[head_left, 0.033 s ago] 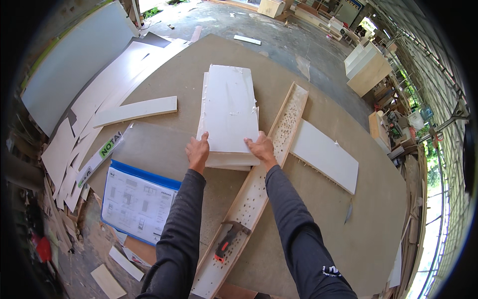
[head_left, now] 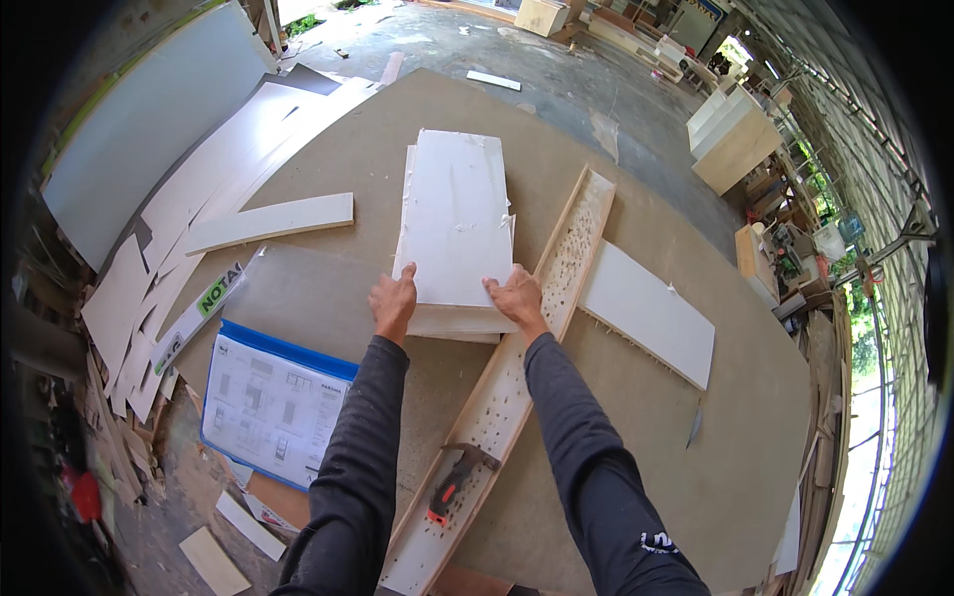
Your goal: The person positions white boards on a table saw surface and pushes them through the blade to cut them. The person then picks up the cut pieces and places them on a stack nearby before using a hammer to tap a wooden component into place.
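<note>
A white board (head_left: 459, 219) lies on top of a stack of similar boards, its long sides running away from me. My left hand (head_left: 395, 298) grips its near left corner, thumb on top. My right hand (head_left: 517, 296) holds the near right corner the same way; the other fingers of both hands are partly hidden by the board's edges. Below the top board, the front edge of a lower board (head_left: 457, 320) shows. Just right of the stack lies a long, shallow wooden tray (head_left: 509, 389) scattered with small dark pieces. A claw hammer (head_left: 453, 485) with a black and red handle rests in it.
Another white board (head_left: 651, 316) lies right of the tray, and a narrow white strip (head_left: 273, 224) lies at left. A blue-edged plastic folder with printed drawings (head_left: 268, 402) sits near my left forearm. White sheets (head_left: 189, 223) lean beyond the table's left side.
The top board's near right corner and my right hand have shifted slightly to the left. Both hands keep their hold.
</note>
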`<state>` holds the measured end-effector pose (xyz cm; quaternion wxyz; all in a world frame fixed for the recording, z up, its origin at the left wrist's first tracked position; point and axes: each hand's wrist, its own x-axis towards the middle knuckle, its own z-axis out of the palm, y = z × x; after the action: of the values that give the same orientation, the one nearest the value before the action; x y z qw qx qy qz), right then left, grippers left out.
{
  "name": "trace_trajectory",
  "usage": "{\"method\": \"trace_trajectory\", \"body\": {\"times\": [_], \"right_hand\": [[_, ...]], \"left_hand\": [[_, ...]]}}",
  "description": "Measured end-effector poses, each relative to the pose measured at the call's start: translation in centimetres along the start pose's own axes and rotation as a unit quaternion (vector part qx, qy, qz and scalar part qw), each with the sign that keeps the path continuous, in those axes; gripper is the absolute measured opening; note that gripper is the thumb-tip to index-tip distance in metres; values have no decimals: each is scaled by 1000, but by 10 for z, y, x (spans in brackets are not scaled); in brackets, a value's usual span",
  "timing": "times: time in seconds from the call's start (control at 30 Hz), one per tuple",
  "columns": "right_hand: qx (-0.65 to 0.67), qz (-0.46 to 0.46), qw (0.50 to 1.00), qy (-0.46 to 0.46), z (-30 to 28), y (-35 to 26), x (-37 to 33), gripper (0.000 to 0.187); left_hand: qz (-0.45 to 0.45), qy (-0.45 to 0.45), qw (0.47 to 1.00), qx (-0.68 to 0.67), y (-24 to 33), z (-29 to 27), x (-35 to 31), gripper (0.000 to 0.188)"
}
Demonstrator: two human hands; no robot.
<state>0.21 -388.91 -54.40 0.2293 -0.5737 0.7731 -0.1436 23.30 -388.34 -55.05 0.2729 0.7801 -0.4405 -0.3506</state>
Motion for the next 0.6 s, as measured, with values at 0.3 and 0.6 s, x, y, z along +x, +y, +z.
{"method": "trace_trajectory", "body": {"times": [0.3, 0.6], "right_hand": [[159, 87, 983, -4, 13, -20, 14, 74], [641, 52, 727, -241, -63, -39, -23, 51]], "left_hand": [[19, -36, 998, -46, -11, -15, 33, 70], [27, -288, 885, -365, 35, -98, -14, 43]]}}
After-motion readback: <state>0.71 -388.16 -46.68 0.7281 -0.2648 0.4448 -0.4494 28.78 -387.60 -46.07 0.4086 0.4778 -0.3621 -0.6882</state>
